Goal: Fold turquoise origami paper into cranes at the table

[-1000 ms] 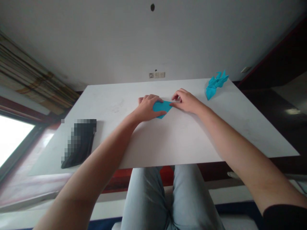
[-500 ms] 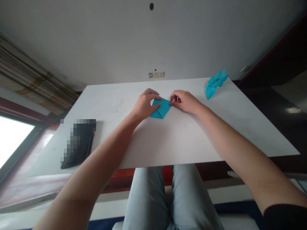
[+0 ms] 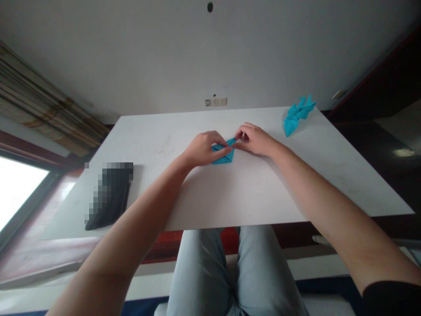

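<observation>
A blue folded piece of origami paper (image 3: 224, 160) lies on the white table, with crease lines and a flap showing on its near side. My left hand (image 3: 208, 148) rests over its left part, thumb and fingers closing on the paper near the middle. At the right corner, my right hand (image 3: 250, 139) pinches a raised edge of the paper between thumb and fingers. The two thumbs nearly meet. Part of the sheet is hidden under my left hand.
Several blue folded paper cranes (image 3: 297, 115) sit bunched at the table's back right. A dark, partly pixelated object (image 3: 113, 197) lies on the left side of the white table (image 3: 256, 193). Wall sockets (image 3: 215, 102) are behind the table.
The paper's right part has been lifted and folded toward the left. My left hand has shifted right, its thumb now over the fold. My right hand keeps pinching the corner.
</observation>
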Demonstrator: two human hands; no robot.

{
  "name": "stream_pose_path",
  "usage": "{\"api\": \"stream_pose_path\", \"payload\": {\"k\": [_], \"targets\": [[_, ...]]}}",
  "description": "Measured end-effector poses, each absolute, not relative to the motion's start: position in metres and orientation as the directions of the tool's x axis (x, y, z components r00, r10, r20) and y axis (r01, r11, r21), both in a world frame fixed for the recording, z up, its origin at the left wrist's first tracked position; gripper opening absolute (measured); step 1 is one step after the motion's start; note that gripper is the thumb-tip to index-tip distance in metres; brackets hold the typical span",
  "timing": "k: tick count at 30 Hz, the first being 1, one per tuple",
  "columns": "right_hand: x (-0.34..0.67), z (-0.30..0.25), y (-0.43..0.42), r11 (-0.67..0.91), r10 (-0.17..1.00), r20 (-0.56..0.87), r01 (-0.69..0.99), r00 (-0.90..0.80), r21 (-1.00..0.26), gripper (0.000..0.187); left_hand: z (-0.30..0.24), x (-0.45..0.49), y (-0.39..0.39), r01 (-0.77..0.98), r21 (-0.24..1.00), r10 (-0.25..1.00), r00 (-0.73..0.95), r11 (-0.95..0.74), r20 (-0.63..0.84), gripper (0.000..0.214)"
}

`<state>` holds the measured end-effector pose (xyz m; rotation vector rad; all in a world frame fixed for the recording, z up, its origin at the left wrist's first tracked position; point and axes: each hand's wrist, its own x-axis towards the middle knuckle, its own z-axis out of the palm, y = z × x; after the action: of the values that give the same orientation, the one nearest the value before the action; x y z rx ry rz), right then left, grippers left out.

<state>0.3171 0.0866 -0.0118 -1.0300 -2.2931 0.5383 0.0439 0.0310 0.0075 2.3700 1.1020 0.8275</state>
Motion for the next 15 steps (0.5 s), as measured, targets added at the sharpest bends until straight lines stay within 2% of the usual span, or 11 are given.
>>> {"api": "stream_pose_path", "payload": {"k": [2,6,8,11,15], "targets": [[0.318,-0.013,0.087,0.594,0.801,0.326,0.592,-0.502,-0.545,0.031,0.006,0.044,0.031,0.556,0.567,0.787,0.518,-0.608,0.336,0.032],[0.315,-0.013,0.084,0.527,0.848,0.285,0.658,-0.447,-0.538,0.033,0.0,0.039,0.038,0.574,0.624,0.841,0.453,-0.53,0.297,0.024],[0.311,-0.011,0.081,0.508,0.859,0.266,0.66,-0.438,-0.553,0.034,-0.002,0.035,0.04,0.596,0.644,0.87,0.415,-0.48,0.265,0.038],[0.307,-0.01,0.078,0.488,0.866,0.234,0.644,-0.443,-0.589,0.034,-0.002,0.032,0.04,0.672,0.613,0.905,0.374,-0.415,0.203,0.055],[0.303,-0.009,0.076,0.435,0.888,0.185,0.64,-0.42,-0.633,0.037,-0.001,0.035,0.035,0.749,0.544,0.922,0.361,-0.377,0.142,0.054]]}}
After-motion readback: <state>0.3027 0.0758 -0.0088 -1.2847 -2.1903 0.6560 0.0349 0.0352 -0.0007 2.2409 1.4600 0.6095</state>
